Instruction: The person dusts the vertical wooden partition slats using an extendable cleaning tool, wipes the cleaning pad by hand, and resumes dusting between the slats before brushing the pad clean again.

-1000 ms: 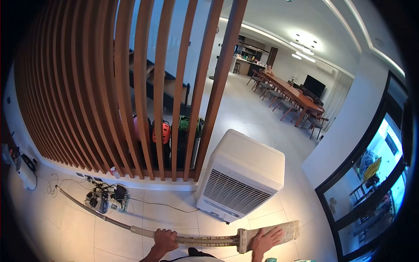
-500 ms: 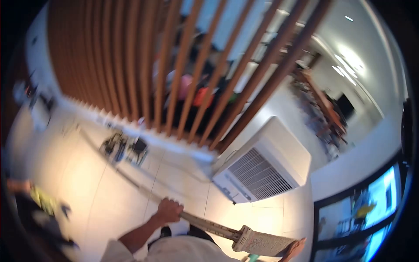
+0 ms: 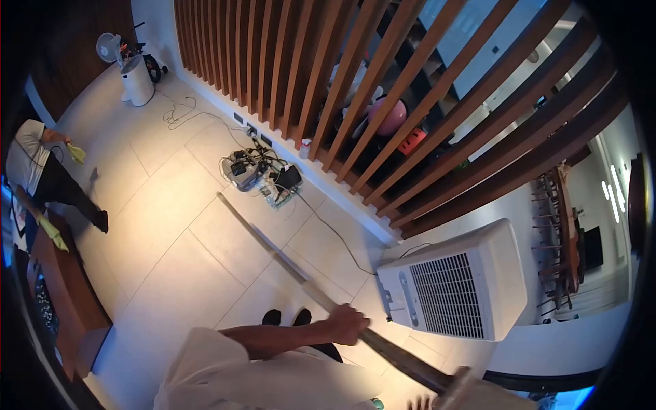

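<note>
A long beige pole with a broad, flat, rectangular head slants across my front. Its thin end points away to the upper left over the floor, and its head lies close to me at the bottom right. My left hand is wrapped round the shaft about midway. Just left of the head, at the lower frame edge, fingertips of my right hand show, spread and blurred. The rest of that hand is out of frame, and I cannot tell whether it touches the head.
Ahead stands a white air cooler beside a wooden slat partition. Cables and a power strip lie on the tiled floor. At left, a person holds yellow cloths near a wooden table. A white fan unit stands farther back.
My view has swung left, bringing the person and table into sight. The pole's head has dropped towards the lower edge. My right hand has shifted from the head's far end to its near side.
</note>
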The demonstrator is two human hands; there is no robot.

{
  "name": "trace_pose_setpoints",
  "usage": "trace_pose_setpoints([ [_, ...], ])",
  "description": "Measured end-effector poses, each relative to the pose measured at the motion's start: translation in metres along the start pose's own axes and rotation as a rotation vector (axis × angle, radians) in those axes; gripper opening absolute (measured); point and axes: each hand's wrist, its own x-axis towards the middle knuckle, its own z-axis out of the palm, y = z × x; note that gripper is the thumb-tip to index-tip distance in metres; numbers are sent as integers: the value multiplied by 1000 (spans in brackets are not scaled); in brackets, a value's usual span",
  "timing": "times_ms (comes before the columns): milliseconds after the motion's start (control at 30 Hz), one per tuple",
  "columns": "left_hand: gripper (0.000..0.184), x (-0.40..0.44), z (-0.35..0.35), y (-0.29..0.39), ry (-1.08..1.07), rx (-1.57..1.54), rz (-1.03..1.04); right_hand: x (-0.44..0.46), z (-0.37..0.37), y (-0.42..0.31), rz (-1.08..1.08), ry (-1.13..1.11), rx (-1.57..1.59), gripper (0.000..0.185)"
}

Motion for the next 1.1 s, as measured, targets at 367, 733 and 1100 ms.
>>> trace_pose_setpoints([
  [367, 22, 134, 13, 100, 132, -268, 293, 103, 198, -33, -230, -162, 226, 31],
  [733, 78, 143, -33, -256, -281, -140, -442, 153, 288, 56, -363, 215, -49, 23],
  [1100, 59, 265, -133, -799, -7, 282, -991, 189, 374, 162, -634, 404, -1192, 29],
])
